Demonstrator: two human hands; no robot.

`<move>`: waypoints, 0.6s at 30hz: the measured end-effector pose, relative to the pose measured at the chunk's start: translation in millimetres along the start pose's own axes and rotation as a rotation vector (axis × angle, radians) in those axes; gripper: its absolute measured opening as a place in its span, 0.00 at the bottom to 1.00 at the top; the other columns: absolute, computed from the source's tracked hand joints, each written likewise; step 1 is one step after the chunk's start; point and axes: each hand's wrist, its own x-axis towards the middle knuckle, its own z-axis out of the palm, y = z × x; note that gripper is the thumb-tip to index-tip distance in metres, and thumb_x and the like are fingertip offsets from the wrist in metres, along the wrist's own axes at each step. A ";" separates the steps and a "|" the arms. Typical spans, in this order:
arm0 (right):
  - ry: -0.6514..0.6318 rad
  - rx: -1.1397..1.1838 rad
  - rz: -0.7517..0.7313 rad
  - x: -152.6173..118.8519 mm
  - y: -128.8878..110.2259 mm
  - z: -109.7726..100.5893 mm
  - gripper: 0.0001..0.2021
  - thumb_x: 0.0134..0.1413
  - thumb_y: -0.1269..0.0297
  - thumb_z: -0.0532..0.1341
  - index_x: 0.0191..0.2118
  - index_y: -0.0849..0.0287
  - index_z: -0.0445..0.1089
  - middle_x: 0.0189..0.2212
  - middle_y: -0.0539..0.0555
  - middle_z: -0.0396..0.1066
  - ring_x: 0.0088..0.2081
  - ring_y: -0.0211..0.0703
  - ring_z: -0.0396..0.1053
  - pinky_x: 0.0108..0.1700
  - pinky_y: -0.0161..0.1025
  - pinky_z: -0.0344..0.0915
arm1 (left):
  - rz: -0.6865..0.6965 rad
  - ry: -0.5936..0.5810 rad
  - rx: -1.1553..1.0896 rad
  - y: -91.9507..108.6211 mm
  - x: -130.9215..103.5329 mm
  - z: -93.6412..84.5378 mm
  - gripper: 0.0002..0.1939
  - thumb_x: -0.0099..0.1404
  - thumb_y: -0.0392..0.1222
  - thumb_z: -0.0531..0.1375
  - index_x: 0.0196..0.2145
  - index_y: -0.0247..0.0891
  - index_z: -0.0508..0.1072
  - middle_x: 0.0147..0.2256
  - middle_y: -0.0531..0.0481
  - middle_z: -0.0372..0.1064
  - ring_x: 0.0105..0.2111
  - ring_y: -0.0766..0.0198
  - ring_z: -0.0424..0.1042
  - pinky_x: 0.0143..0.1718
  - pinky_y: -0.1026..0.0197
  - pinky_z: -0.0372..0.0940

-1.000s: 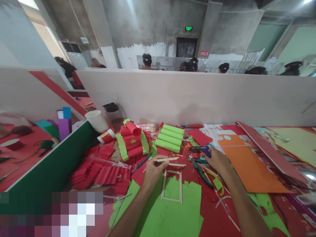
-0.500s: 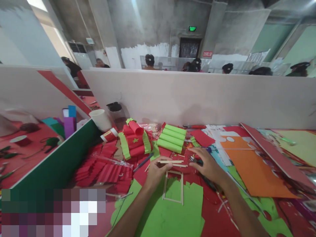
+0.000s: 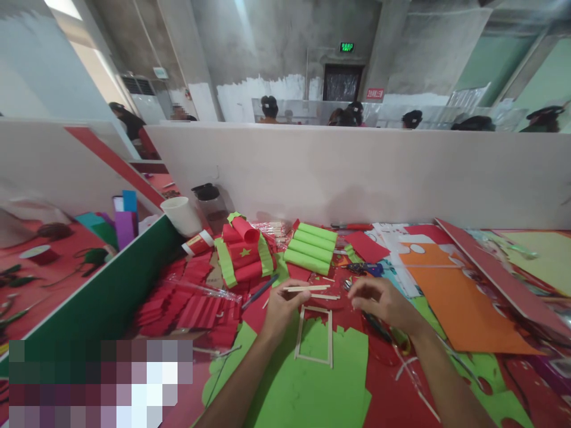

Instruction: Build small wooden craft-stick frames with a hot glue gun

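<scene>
Pale thin wooden sticks point(image 3: 307, 289) are pinched between the thumb and fingers of my left hand point(image 3: 285, 302), pointing to the right. Just below lies a rectangular stick frame point(image 3: 331, 339) on jagged-edged green paper point(image 3: 307, 389). To the right, my right hand point(image 3: 379, 300) hovers over the red surface with its fingers curled; what lies between its fingertips is too small to make out. Beside it are dark-handled pliers point(image 3: 377, 326), partly under the hand. A blue glue gun point(image 3: 368, 269) rests behind the right hand.
Behind the hands stand a green rolled-paper piece point(image 3: 311, 248) and a red and green paper model point(image 3: 245, 252). Folded red paper point(image 3: 191, 309) is at left, near a white cup point(image 3: 181, 215). Orange paper point(image 3: 459, 303) lies right. A pale partition point(image 3: 357, 172) stands behind.
My right hand has moved right and slightly down, away from the glue gun, which shows more now. My left hand still holds the sticks in nearly the same place.
</scene>
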 end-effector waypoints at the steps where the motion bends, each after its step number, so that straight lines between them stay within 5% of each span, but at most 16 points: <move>1: 0.091 -0.027 0.009 2.7 -0.3 4.3 0.14 0.57 0.52 0.63 0.39 0.58 0.75 0.32 0.53 0.75 0.34 0.42 0.71 0.36 0.36 0.66 | 0.005 -0.006 0.002 -0.3 -0.3 0.5 0.11 0.50 0.43 0.70 0.32 0.37 0.79 0.31 0.48 0.77 0.31 0.60 0.73 0.34 0.61 0.67; 6: 0.117 -0.146 -0.036 12.4 -1.9 21.0 0.15 0.58 0.56 0.63 0.49 0.54 0.72 0.40 0.53 0.75 0.36 0.42 0.70 0.38 0.36 0.67 | 0.017 -0.036 -0.003 -1.8 -1.2 2.2 0.11 0.50 0.42 0.71 0.31 0.36 0.79 0.29 0.49 0.76 0.28 0.63 0.71 0.30 0.64 0.65; 18: 0.185 -0.304 -0.173 16.2 8.6 32.1 0.06 0.61 0.63 0.61 0.41 0.53 0.75 0.38 0.51 0.76 0.39 0.42 0.72 0.45 0.38 0.65 | 0.003 -0.069 -0.027 0.1 -3.5 5.2 0.11 0.49 0.41 0.72 0.31 0.35 0.79 0.28 0.50 0.75 0.27 0.65 0.70 0.30 0.64 0.66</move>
